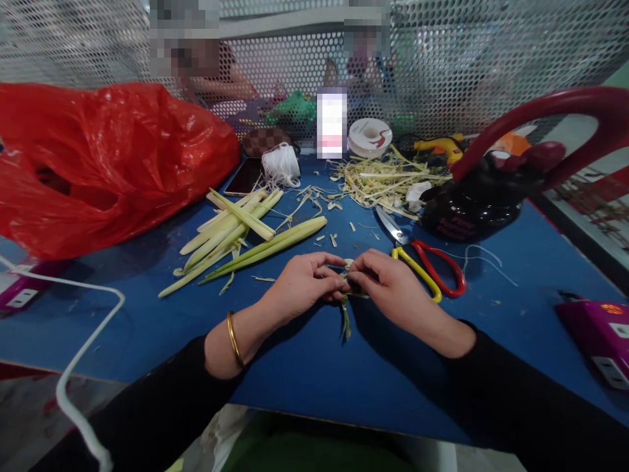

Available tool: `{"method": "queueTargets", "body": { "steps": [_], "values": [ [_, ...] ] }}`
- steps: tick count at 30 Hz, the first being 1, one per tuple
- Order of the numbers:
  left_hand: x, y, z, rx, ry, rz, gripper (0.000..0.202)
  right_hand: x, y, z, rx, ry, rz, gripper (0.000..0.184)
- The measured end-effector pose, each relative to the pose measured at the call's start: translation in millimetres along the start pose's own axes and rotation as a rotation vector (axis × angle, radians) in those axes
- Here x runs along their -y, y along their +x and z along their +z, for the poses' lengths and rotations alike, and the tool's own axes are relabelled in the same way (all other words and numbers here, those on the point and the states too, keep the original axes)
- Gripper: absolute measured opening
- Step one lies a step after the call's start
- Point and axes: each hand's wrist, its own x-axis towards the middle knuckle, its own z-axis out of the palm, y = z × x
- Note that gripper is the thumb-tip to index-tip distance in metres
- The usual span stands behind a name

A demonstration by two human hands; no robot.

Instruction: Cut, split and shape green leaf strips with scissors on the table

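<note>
My left hand (304, 283) and my right hand (388, 282) meet over the blue table (314, 367), fingers pinched together on a small folded piece of green leaf strip (346, 308) whose loose ends hang toward me. A gold bangle sits on my left wrist. Just left of my hands lies a pile of long pale green leaf strips (236, 236). Scissors with red and yellow handles (427, 265) lie beside my right hand.
A big red plastic bag (98, 157) fills the left. Leaf trimmings (383, 180), a phone (244, 176), white string (281, 164), a tape roll (369, 136), a glue gun (439, 147) and a black basket with a red handle (472, 206) sit behind. People sit beyond the mesh screen.
</note>
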Motion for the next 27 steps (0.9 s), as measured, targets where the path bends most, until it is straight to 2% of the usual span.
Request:
{"method": "queueTargets", "body": {
  "steps": [7,11,15,20,24,27],
  "values": [
    [0.8,0.1,-0.5,-0.033,-0.003,0.033,0.027,0.5,1.2,-1.3,0.046,0.035,-0.001,0.021],
    [0.6,0.3,-0.2,-0.028,0.019,0.036,0.026,-1.2,1.8,0.2,-0.010,0.110,0.036,0.007],
    [-1.0,0.0,0.4,-0.046,0.052,0.025,0.028,-1.1,0.7,1.1,0.015,0.075,-0.022,0.010],
    [0.5,-0.1,-0.1,-0.029,0.034,0.014,0.036,1.1,0.1,2.0,-0.065,0.010,-0.034,0.019],
    [3.3,1.0,0.1,-0.016,-0.016,0.036,0.038,2.6,1.4,3.5,-0.093,0.066,0.049,0.018],
    [2.2,0.4,1.6,-0.063,-0.007,0.021,0.037,4.9,2.6,4.7,-0.076,0.281,0.192,0.015]
  ]
}}
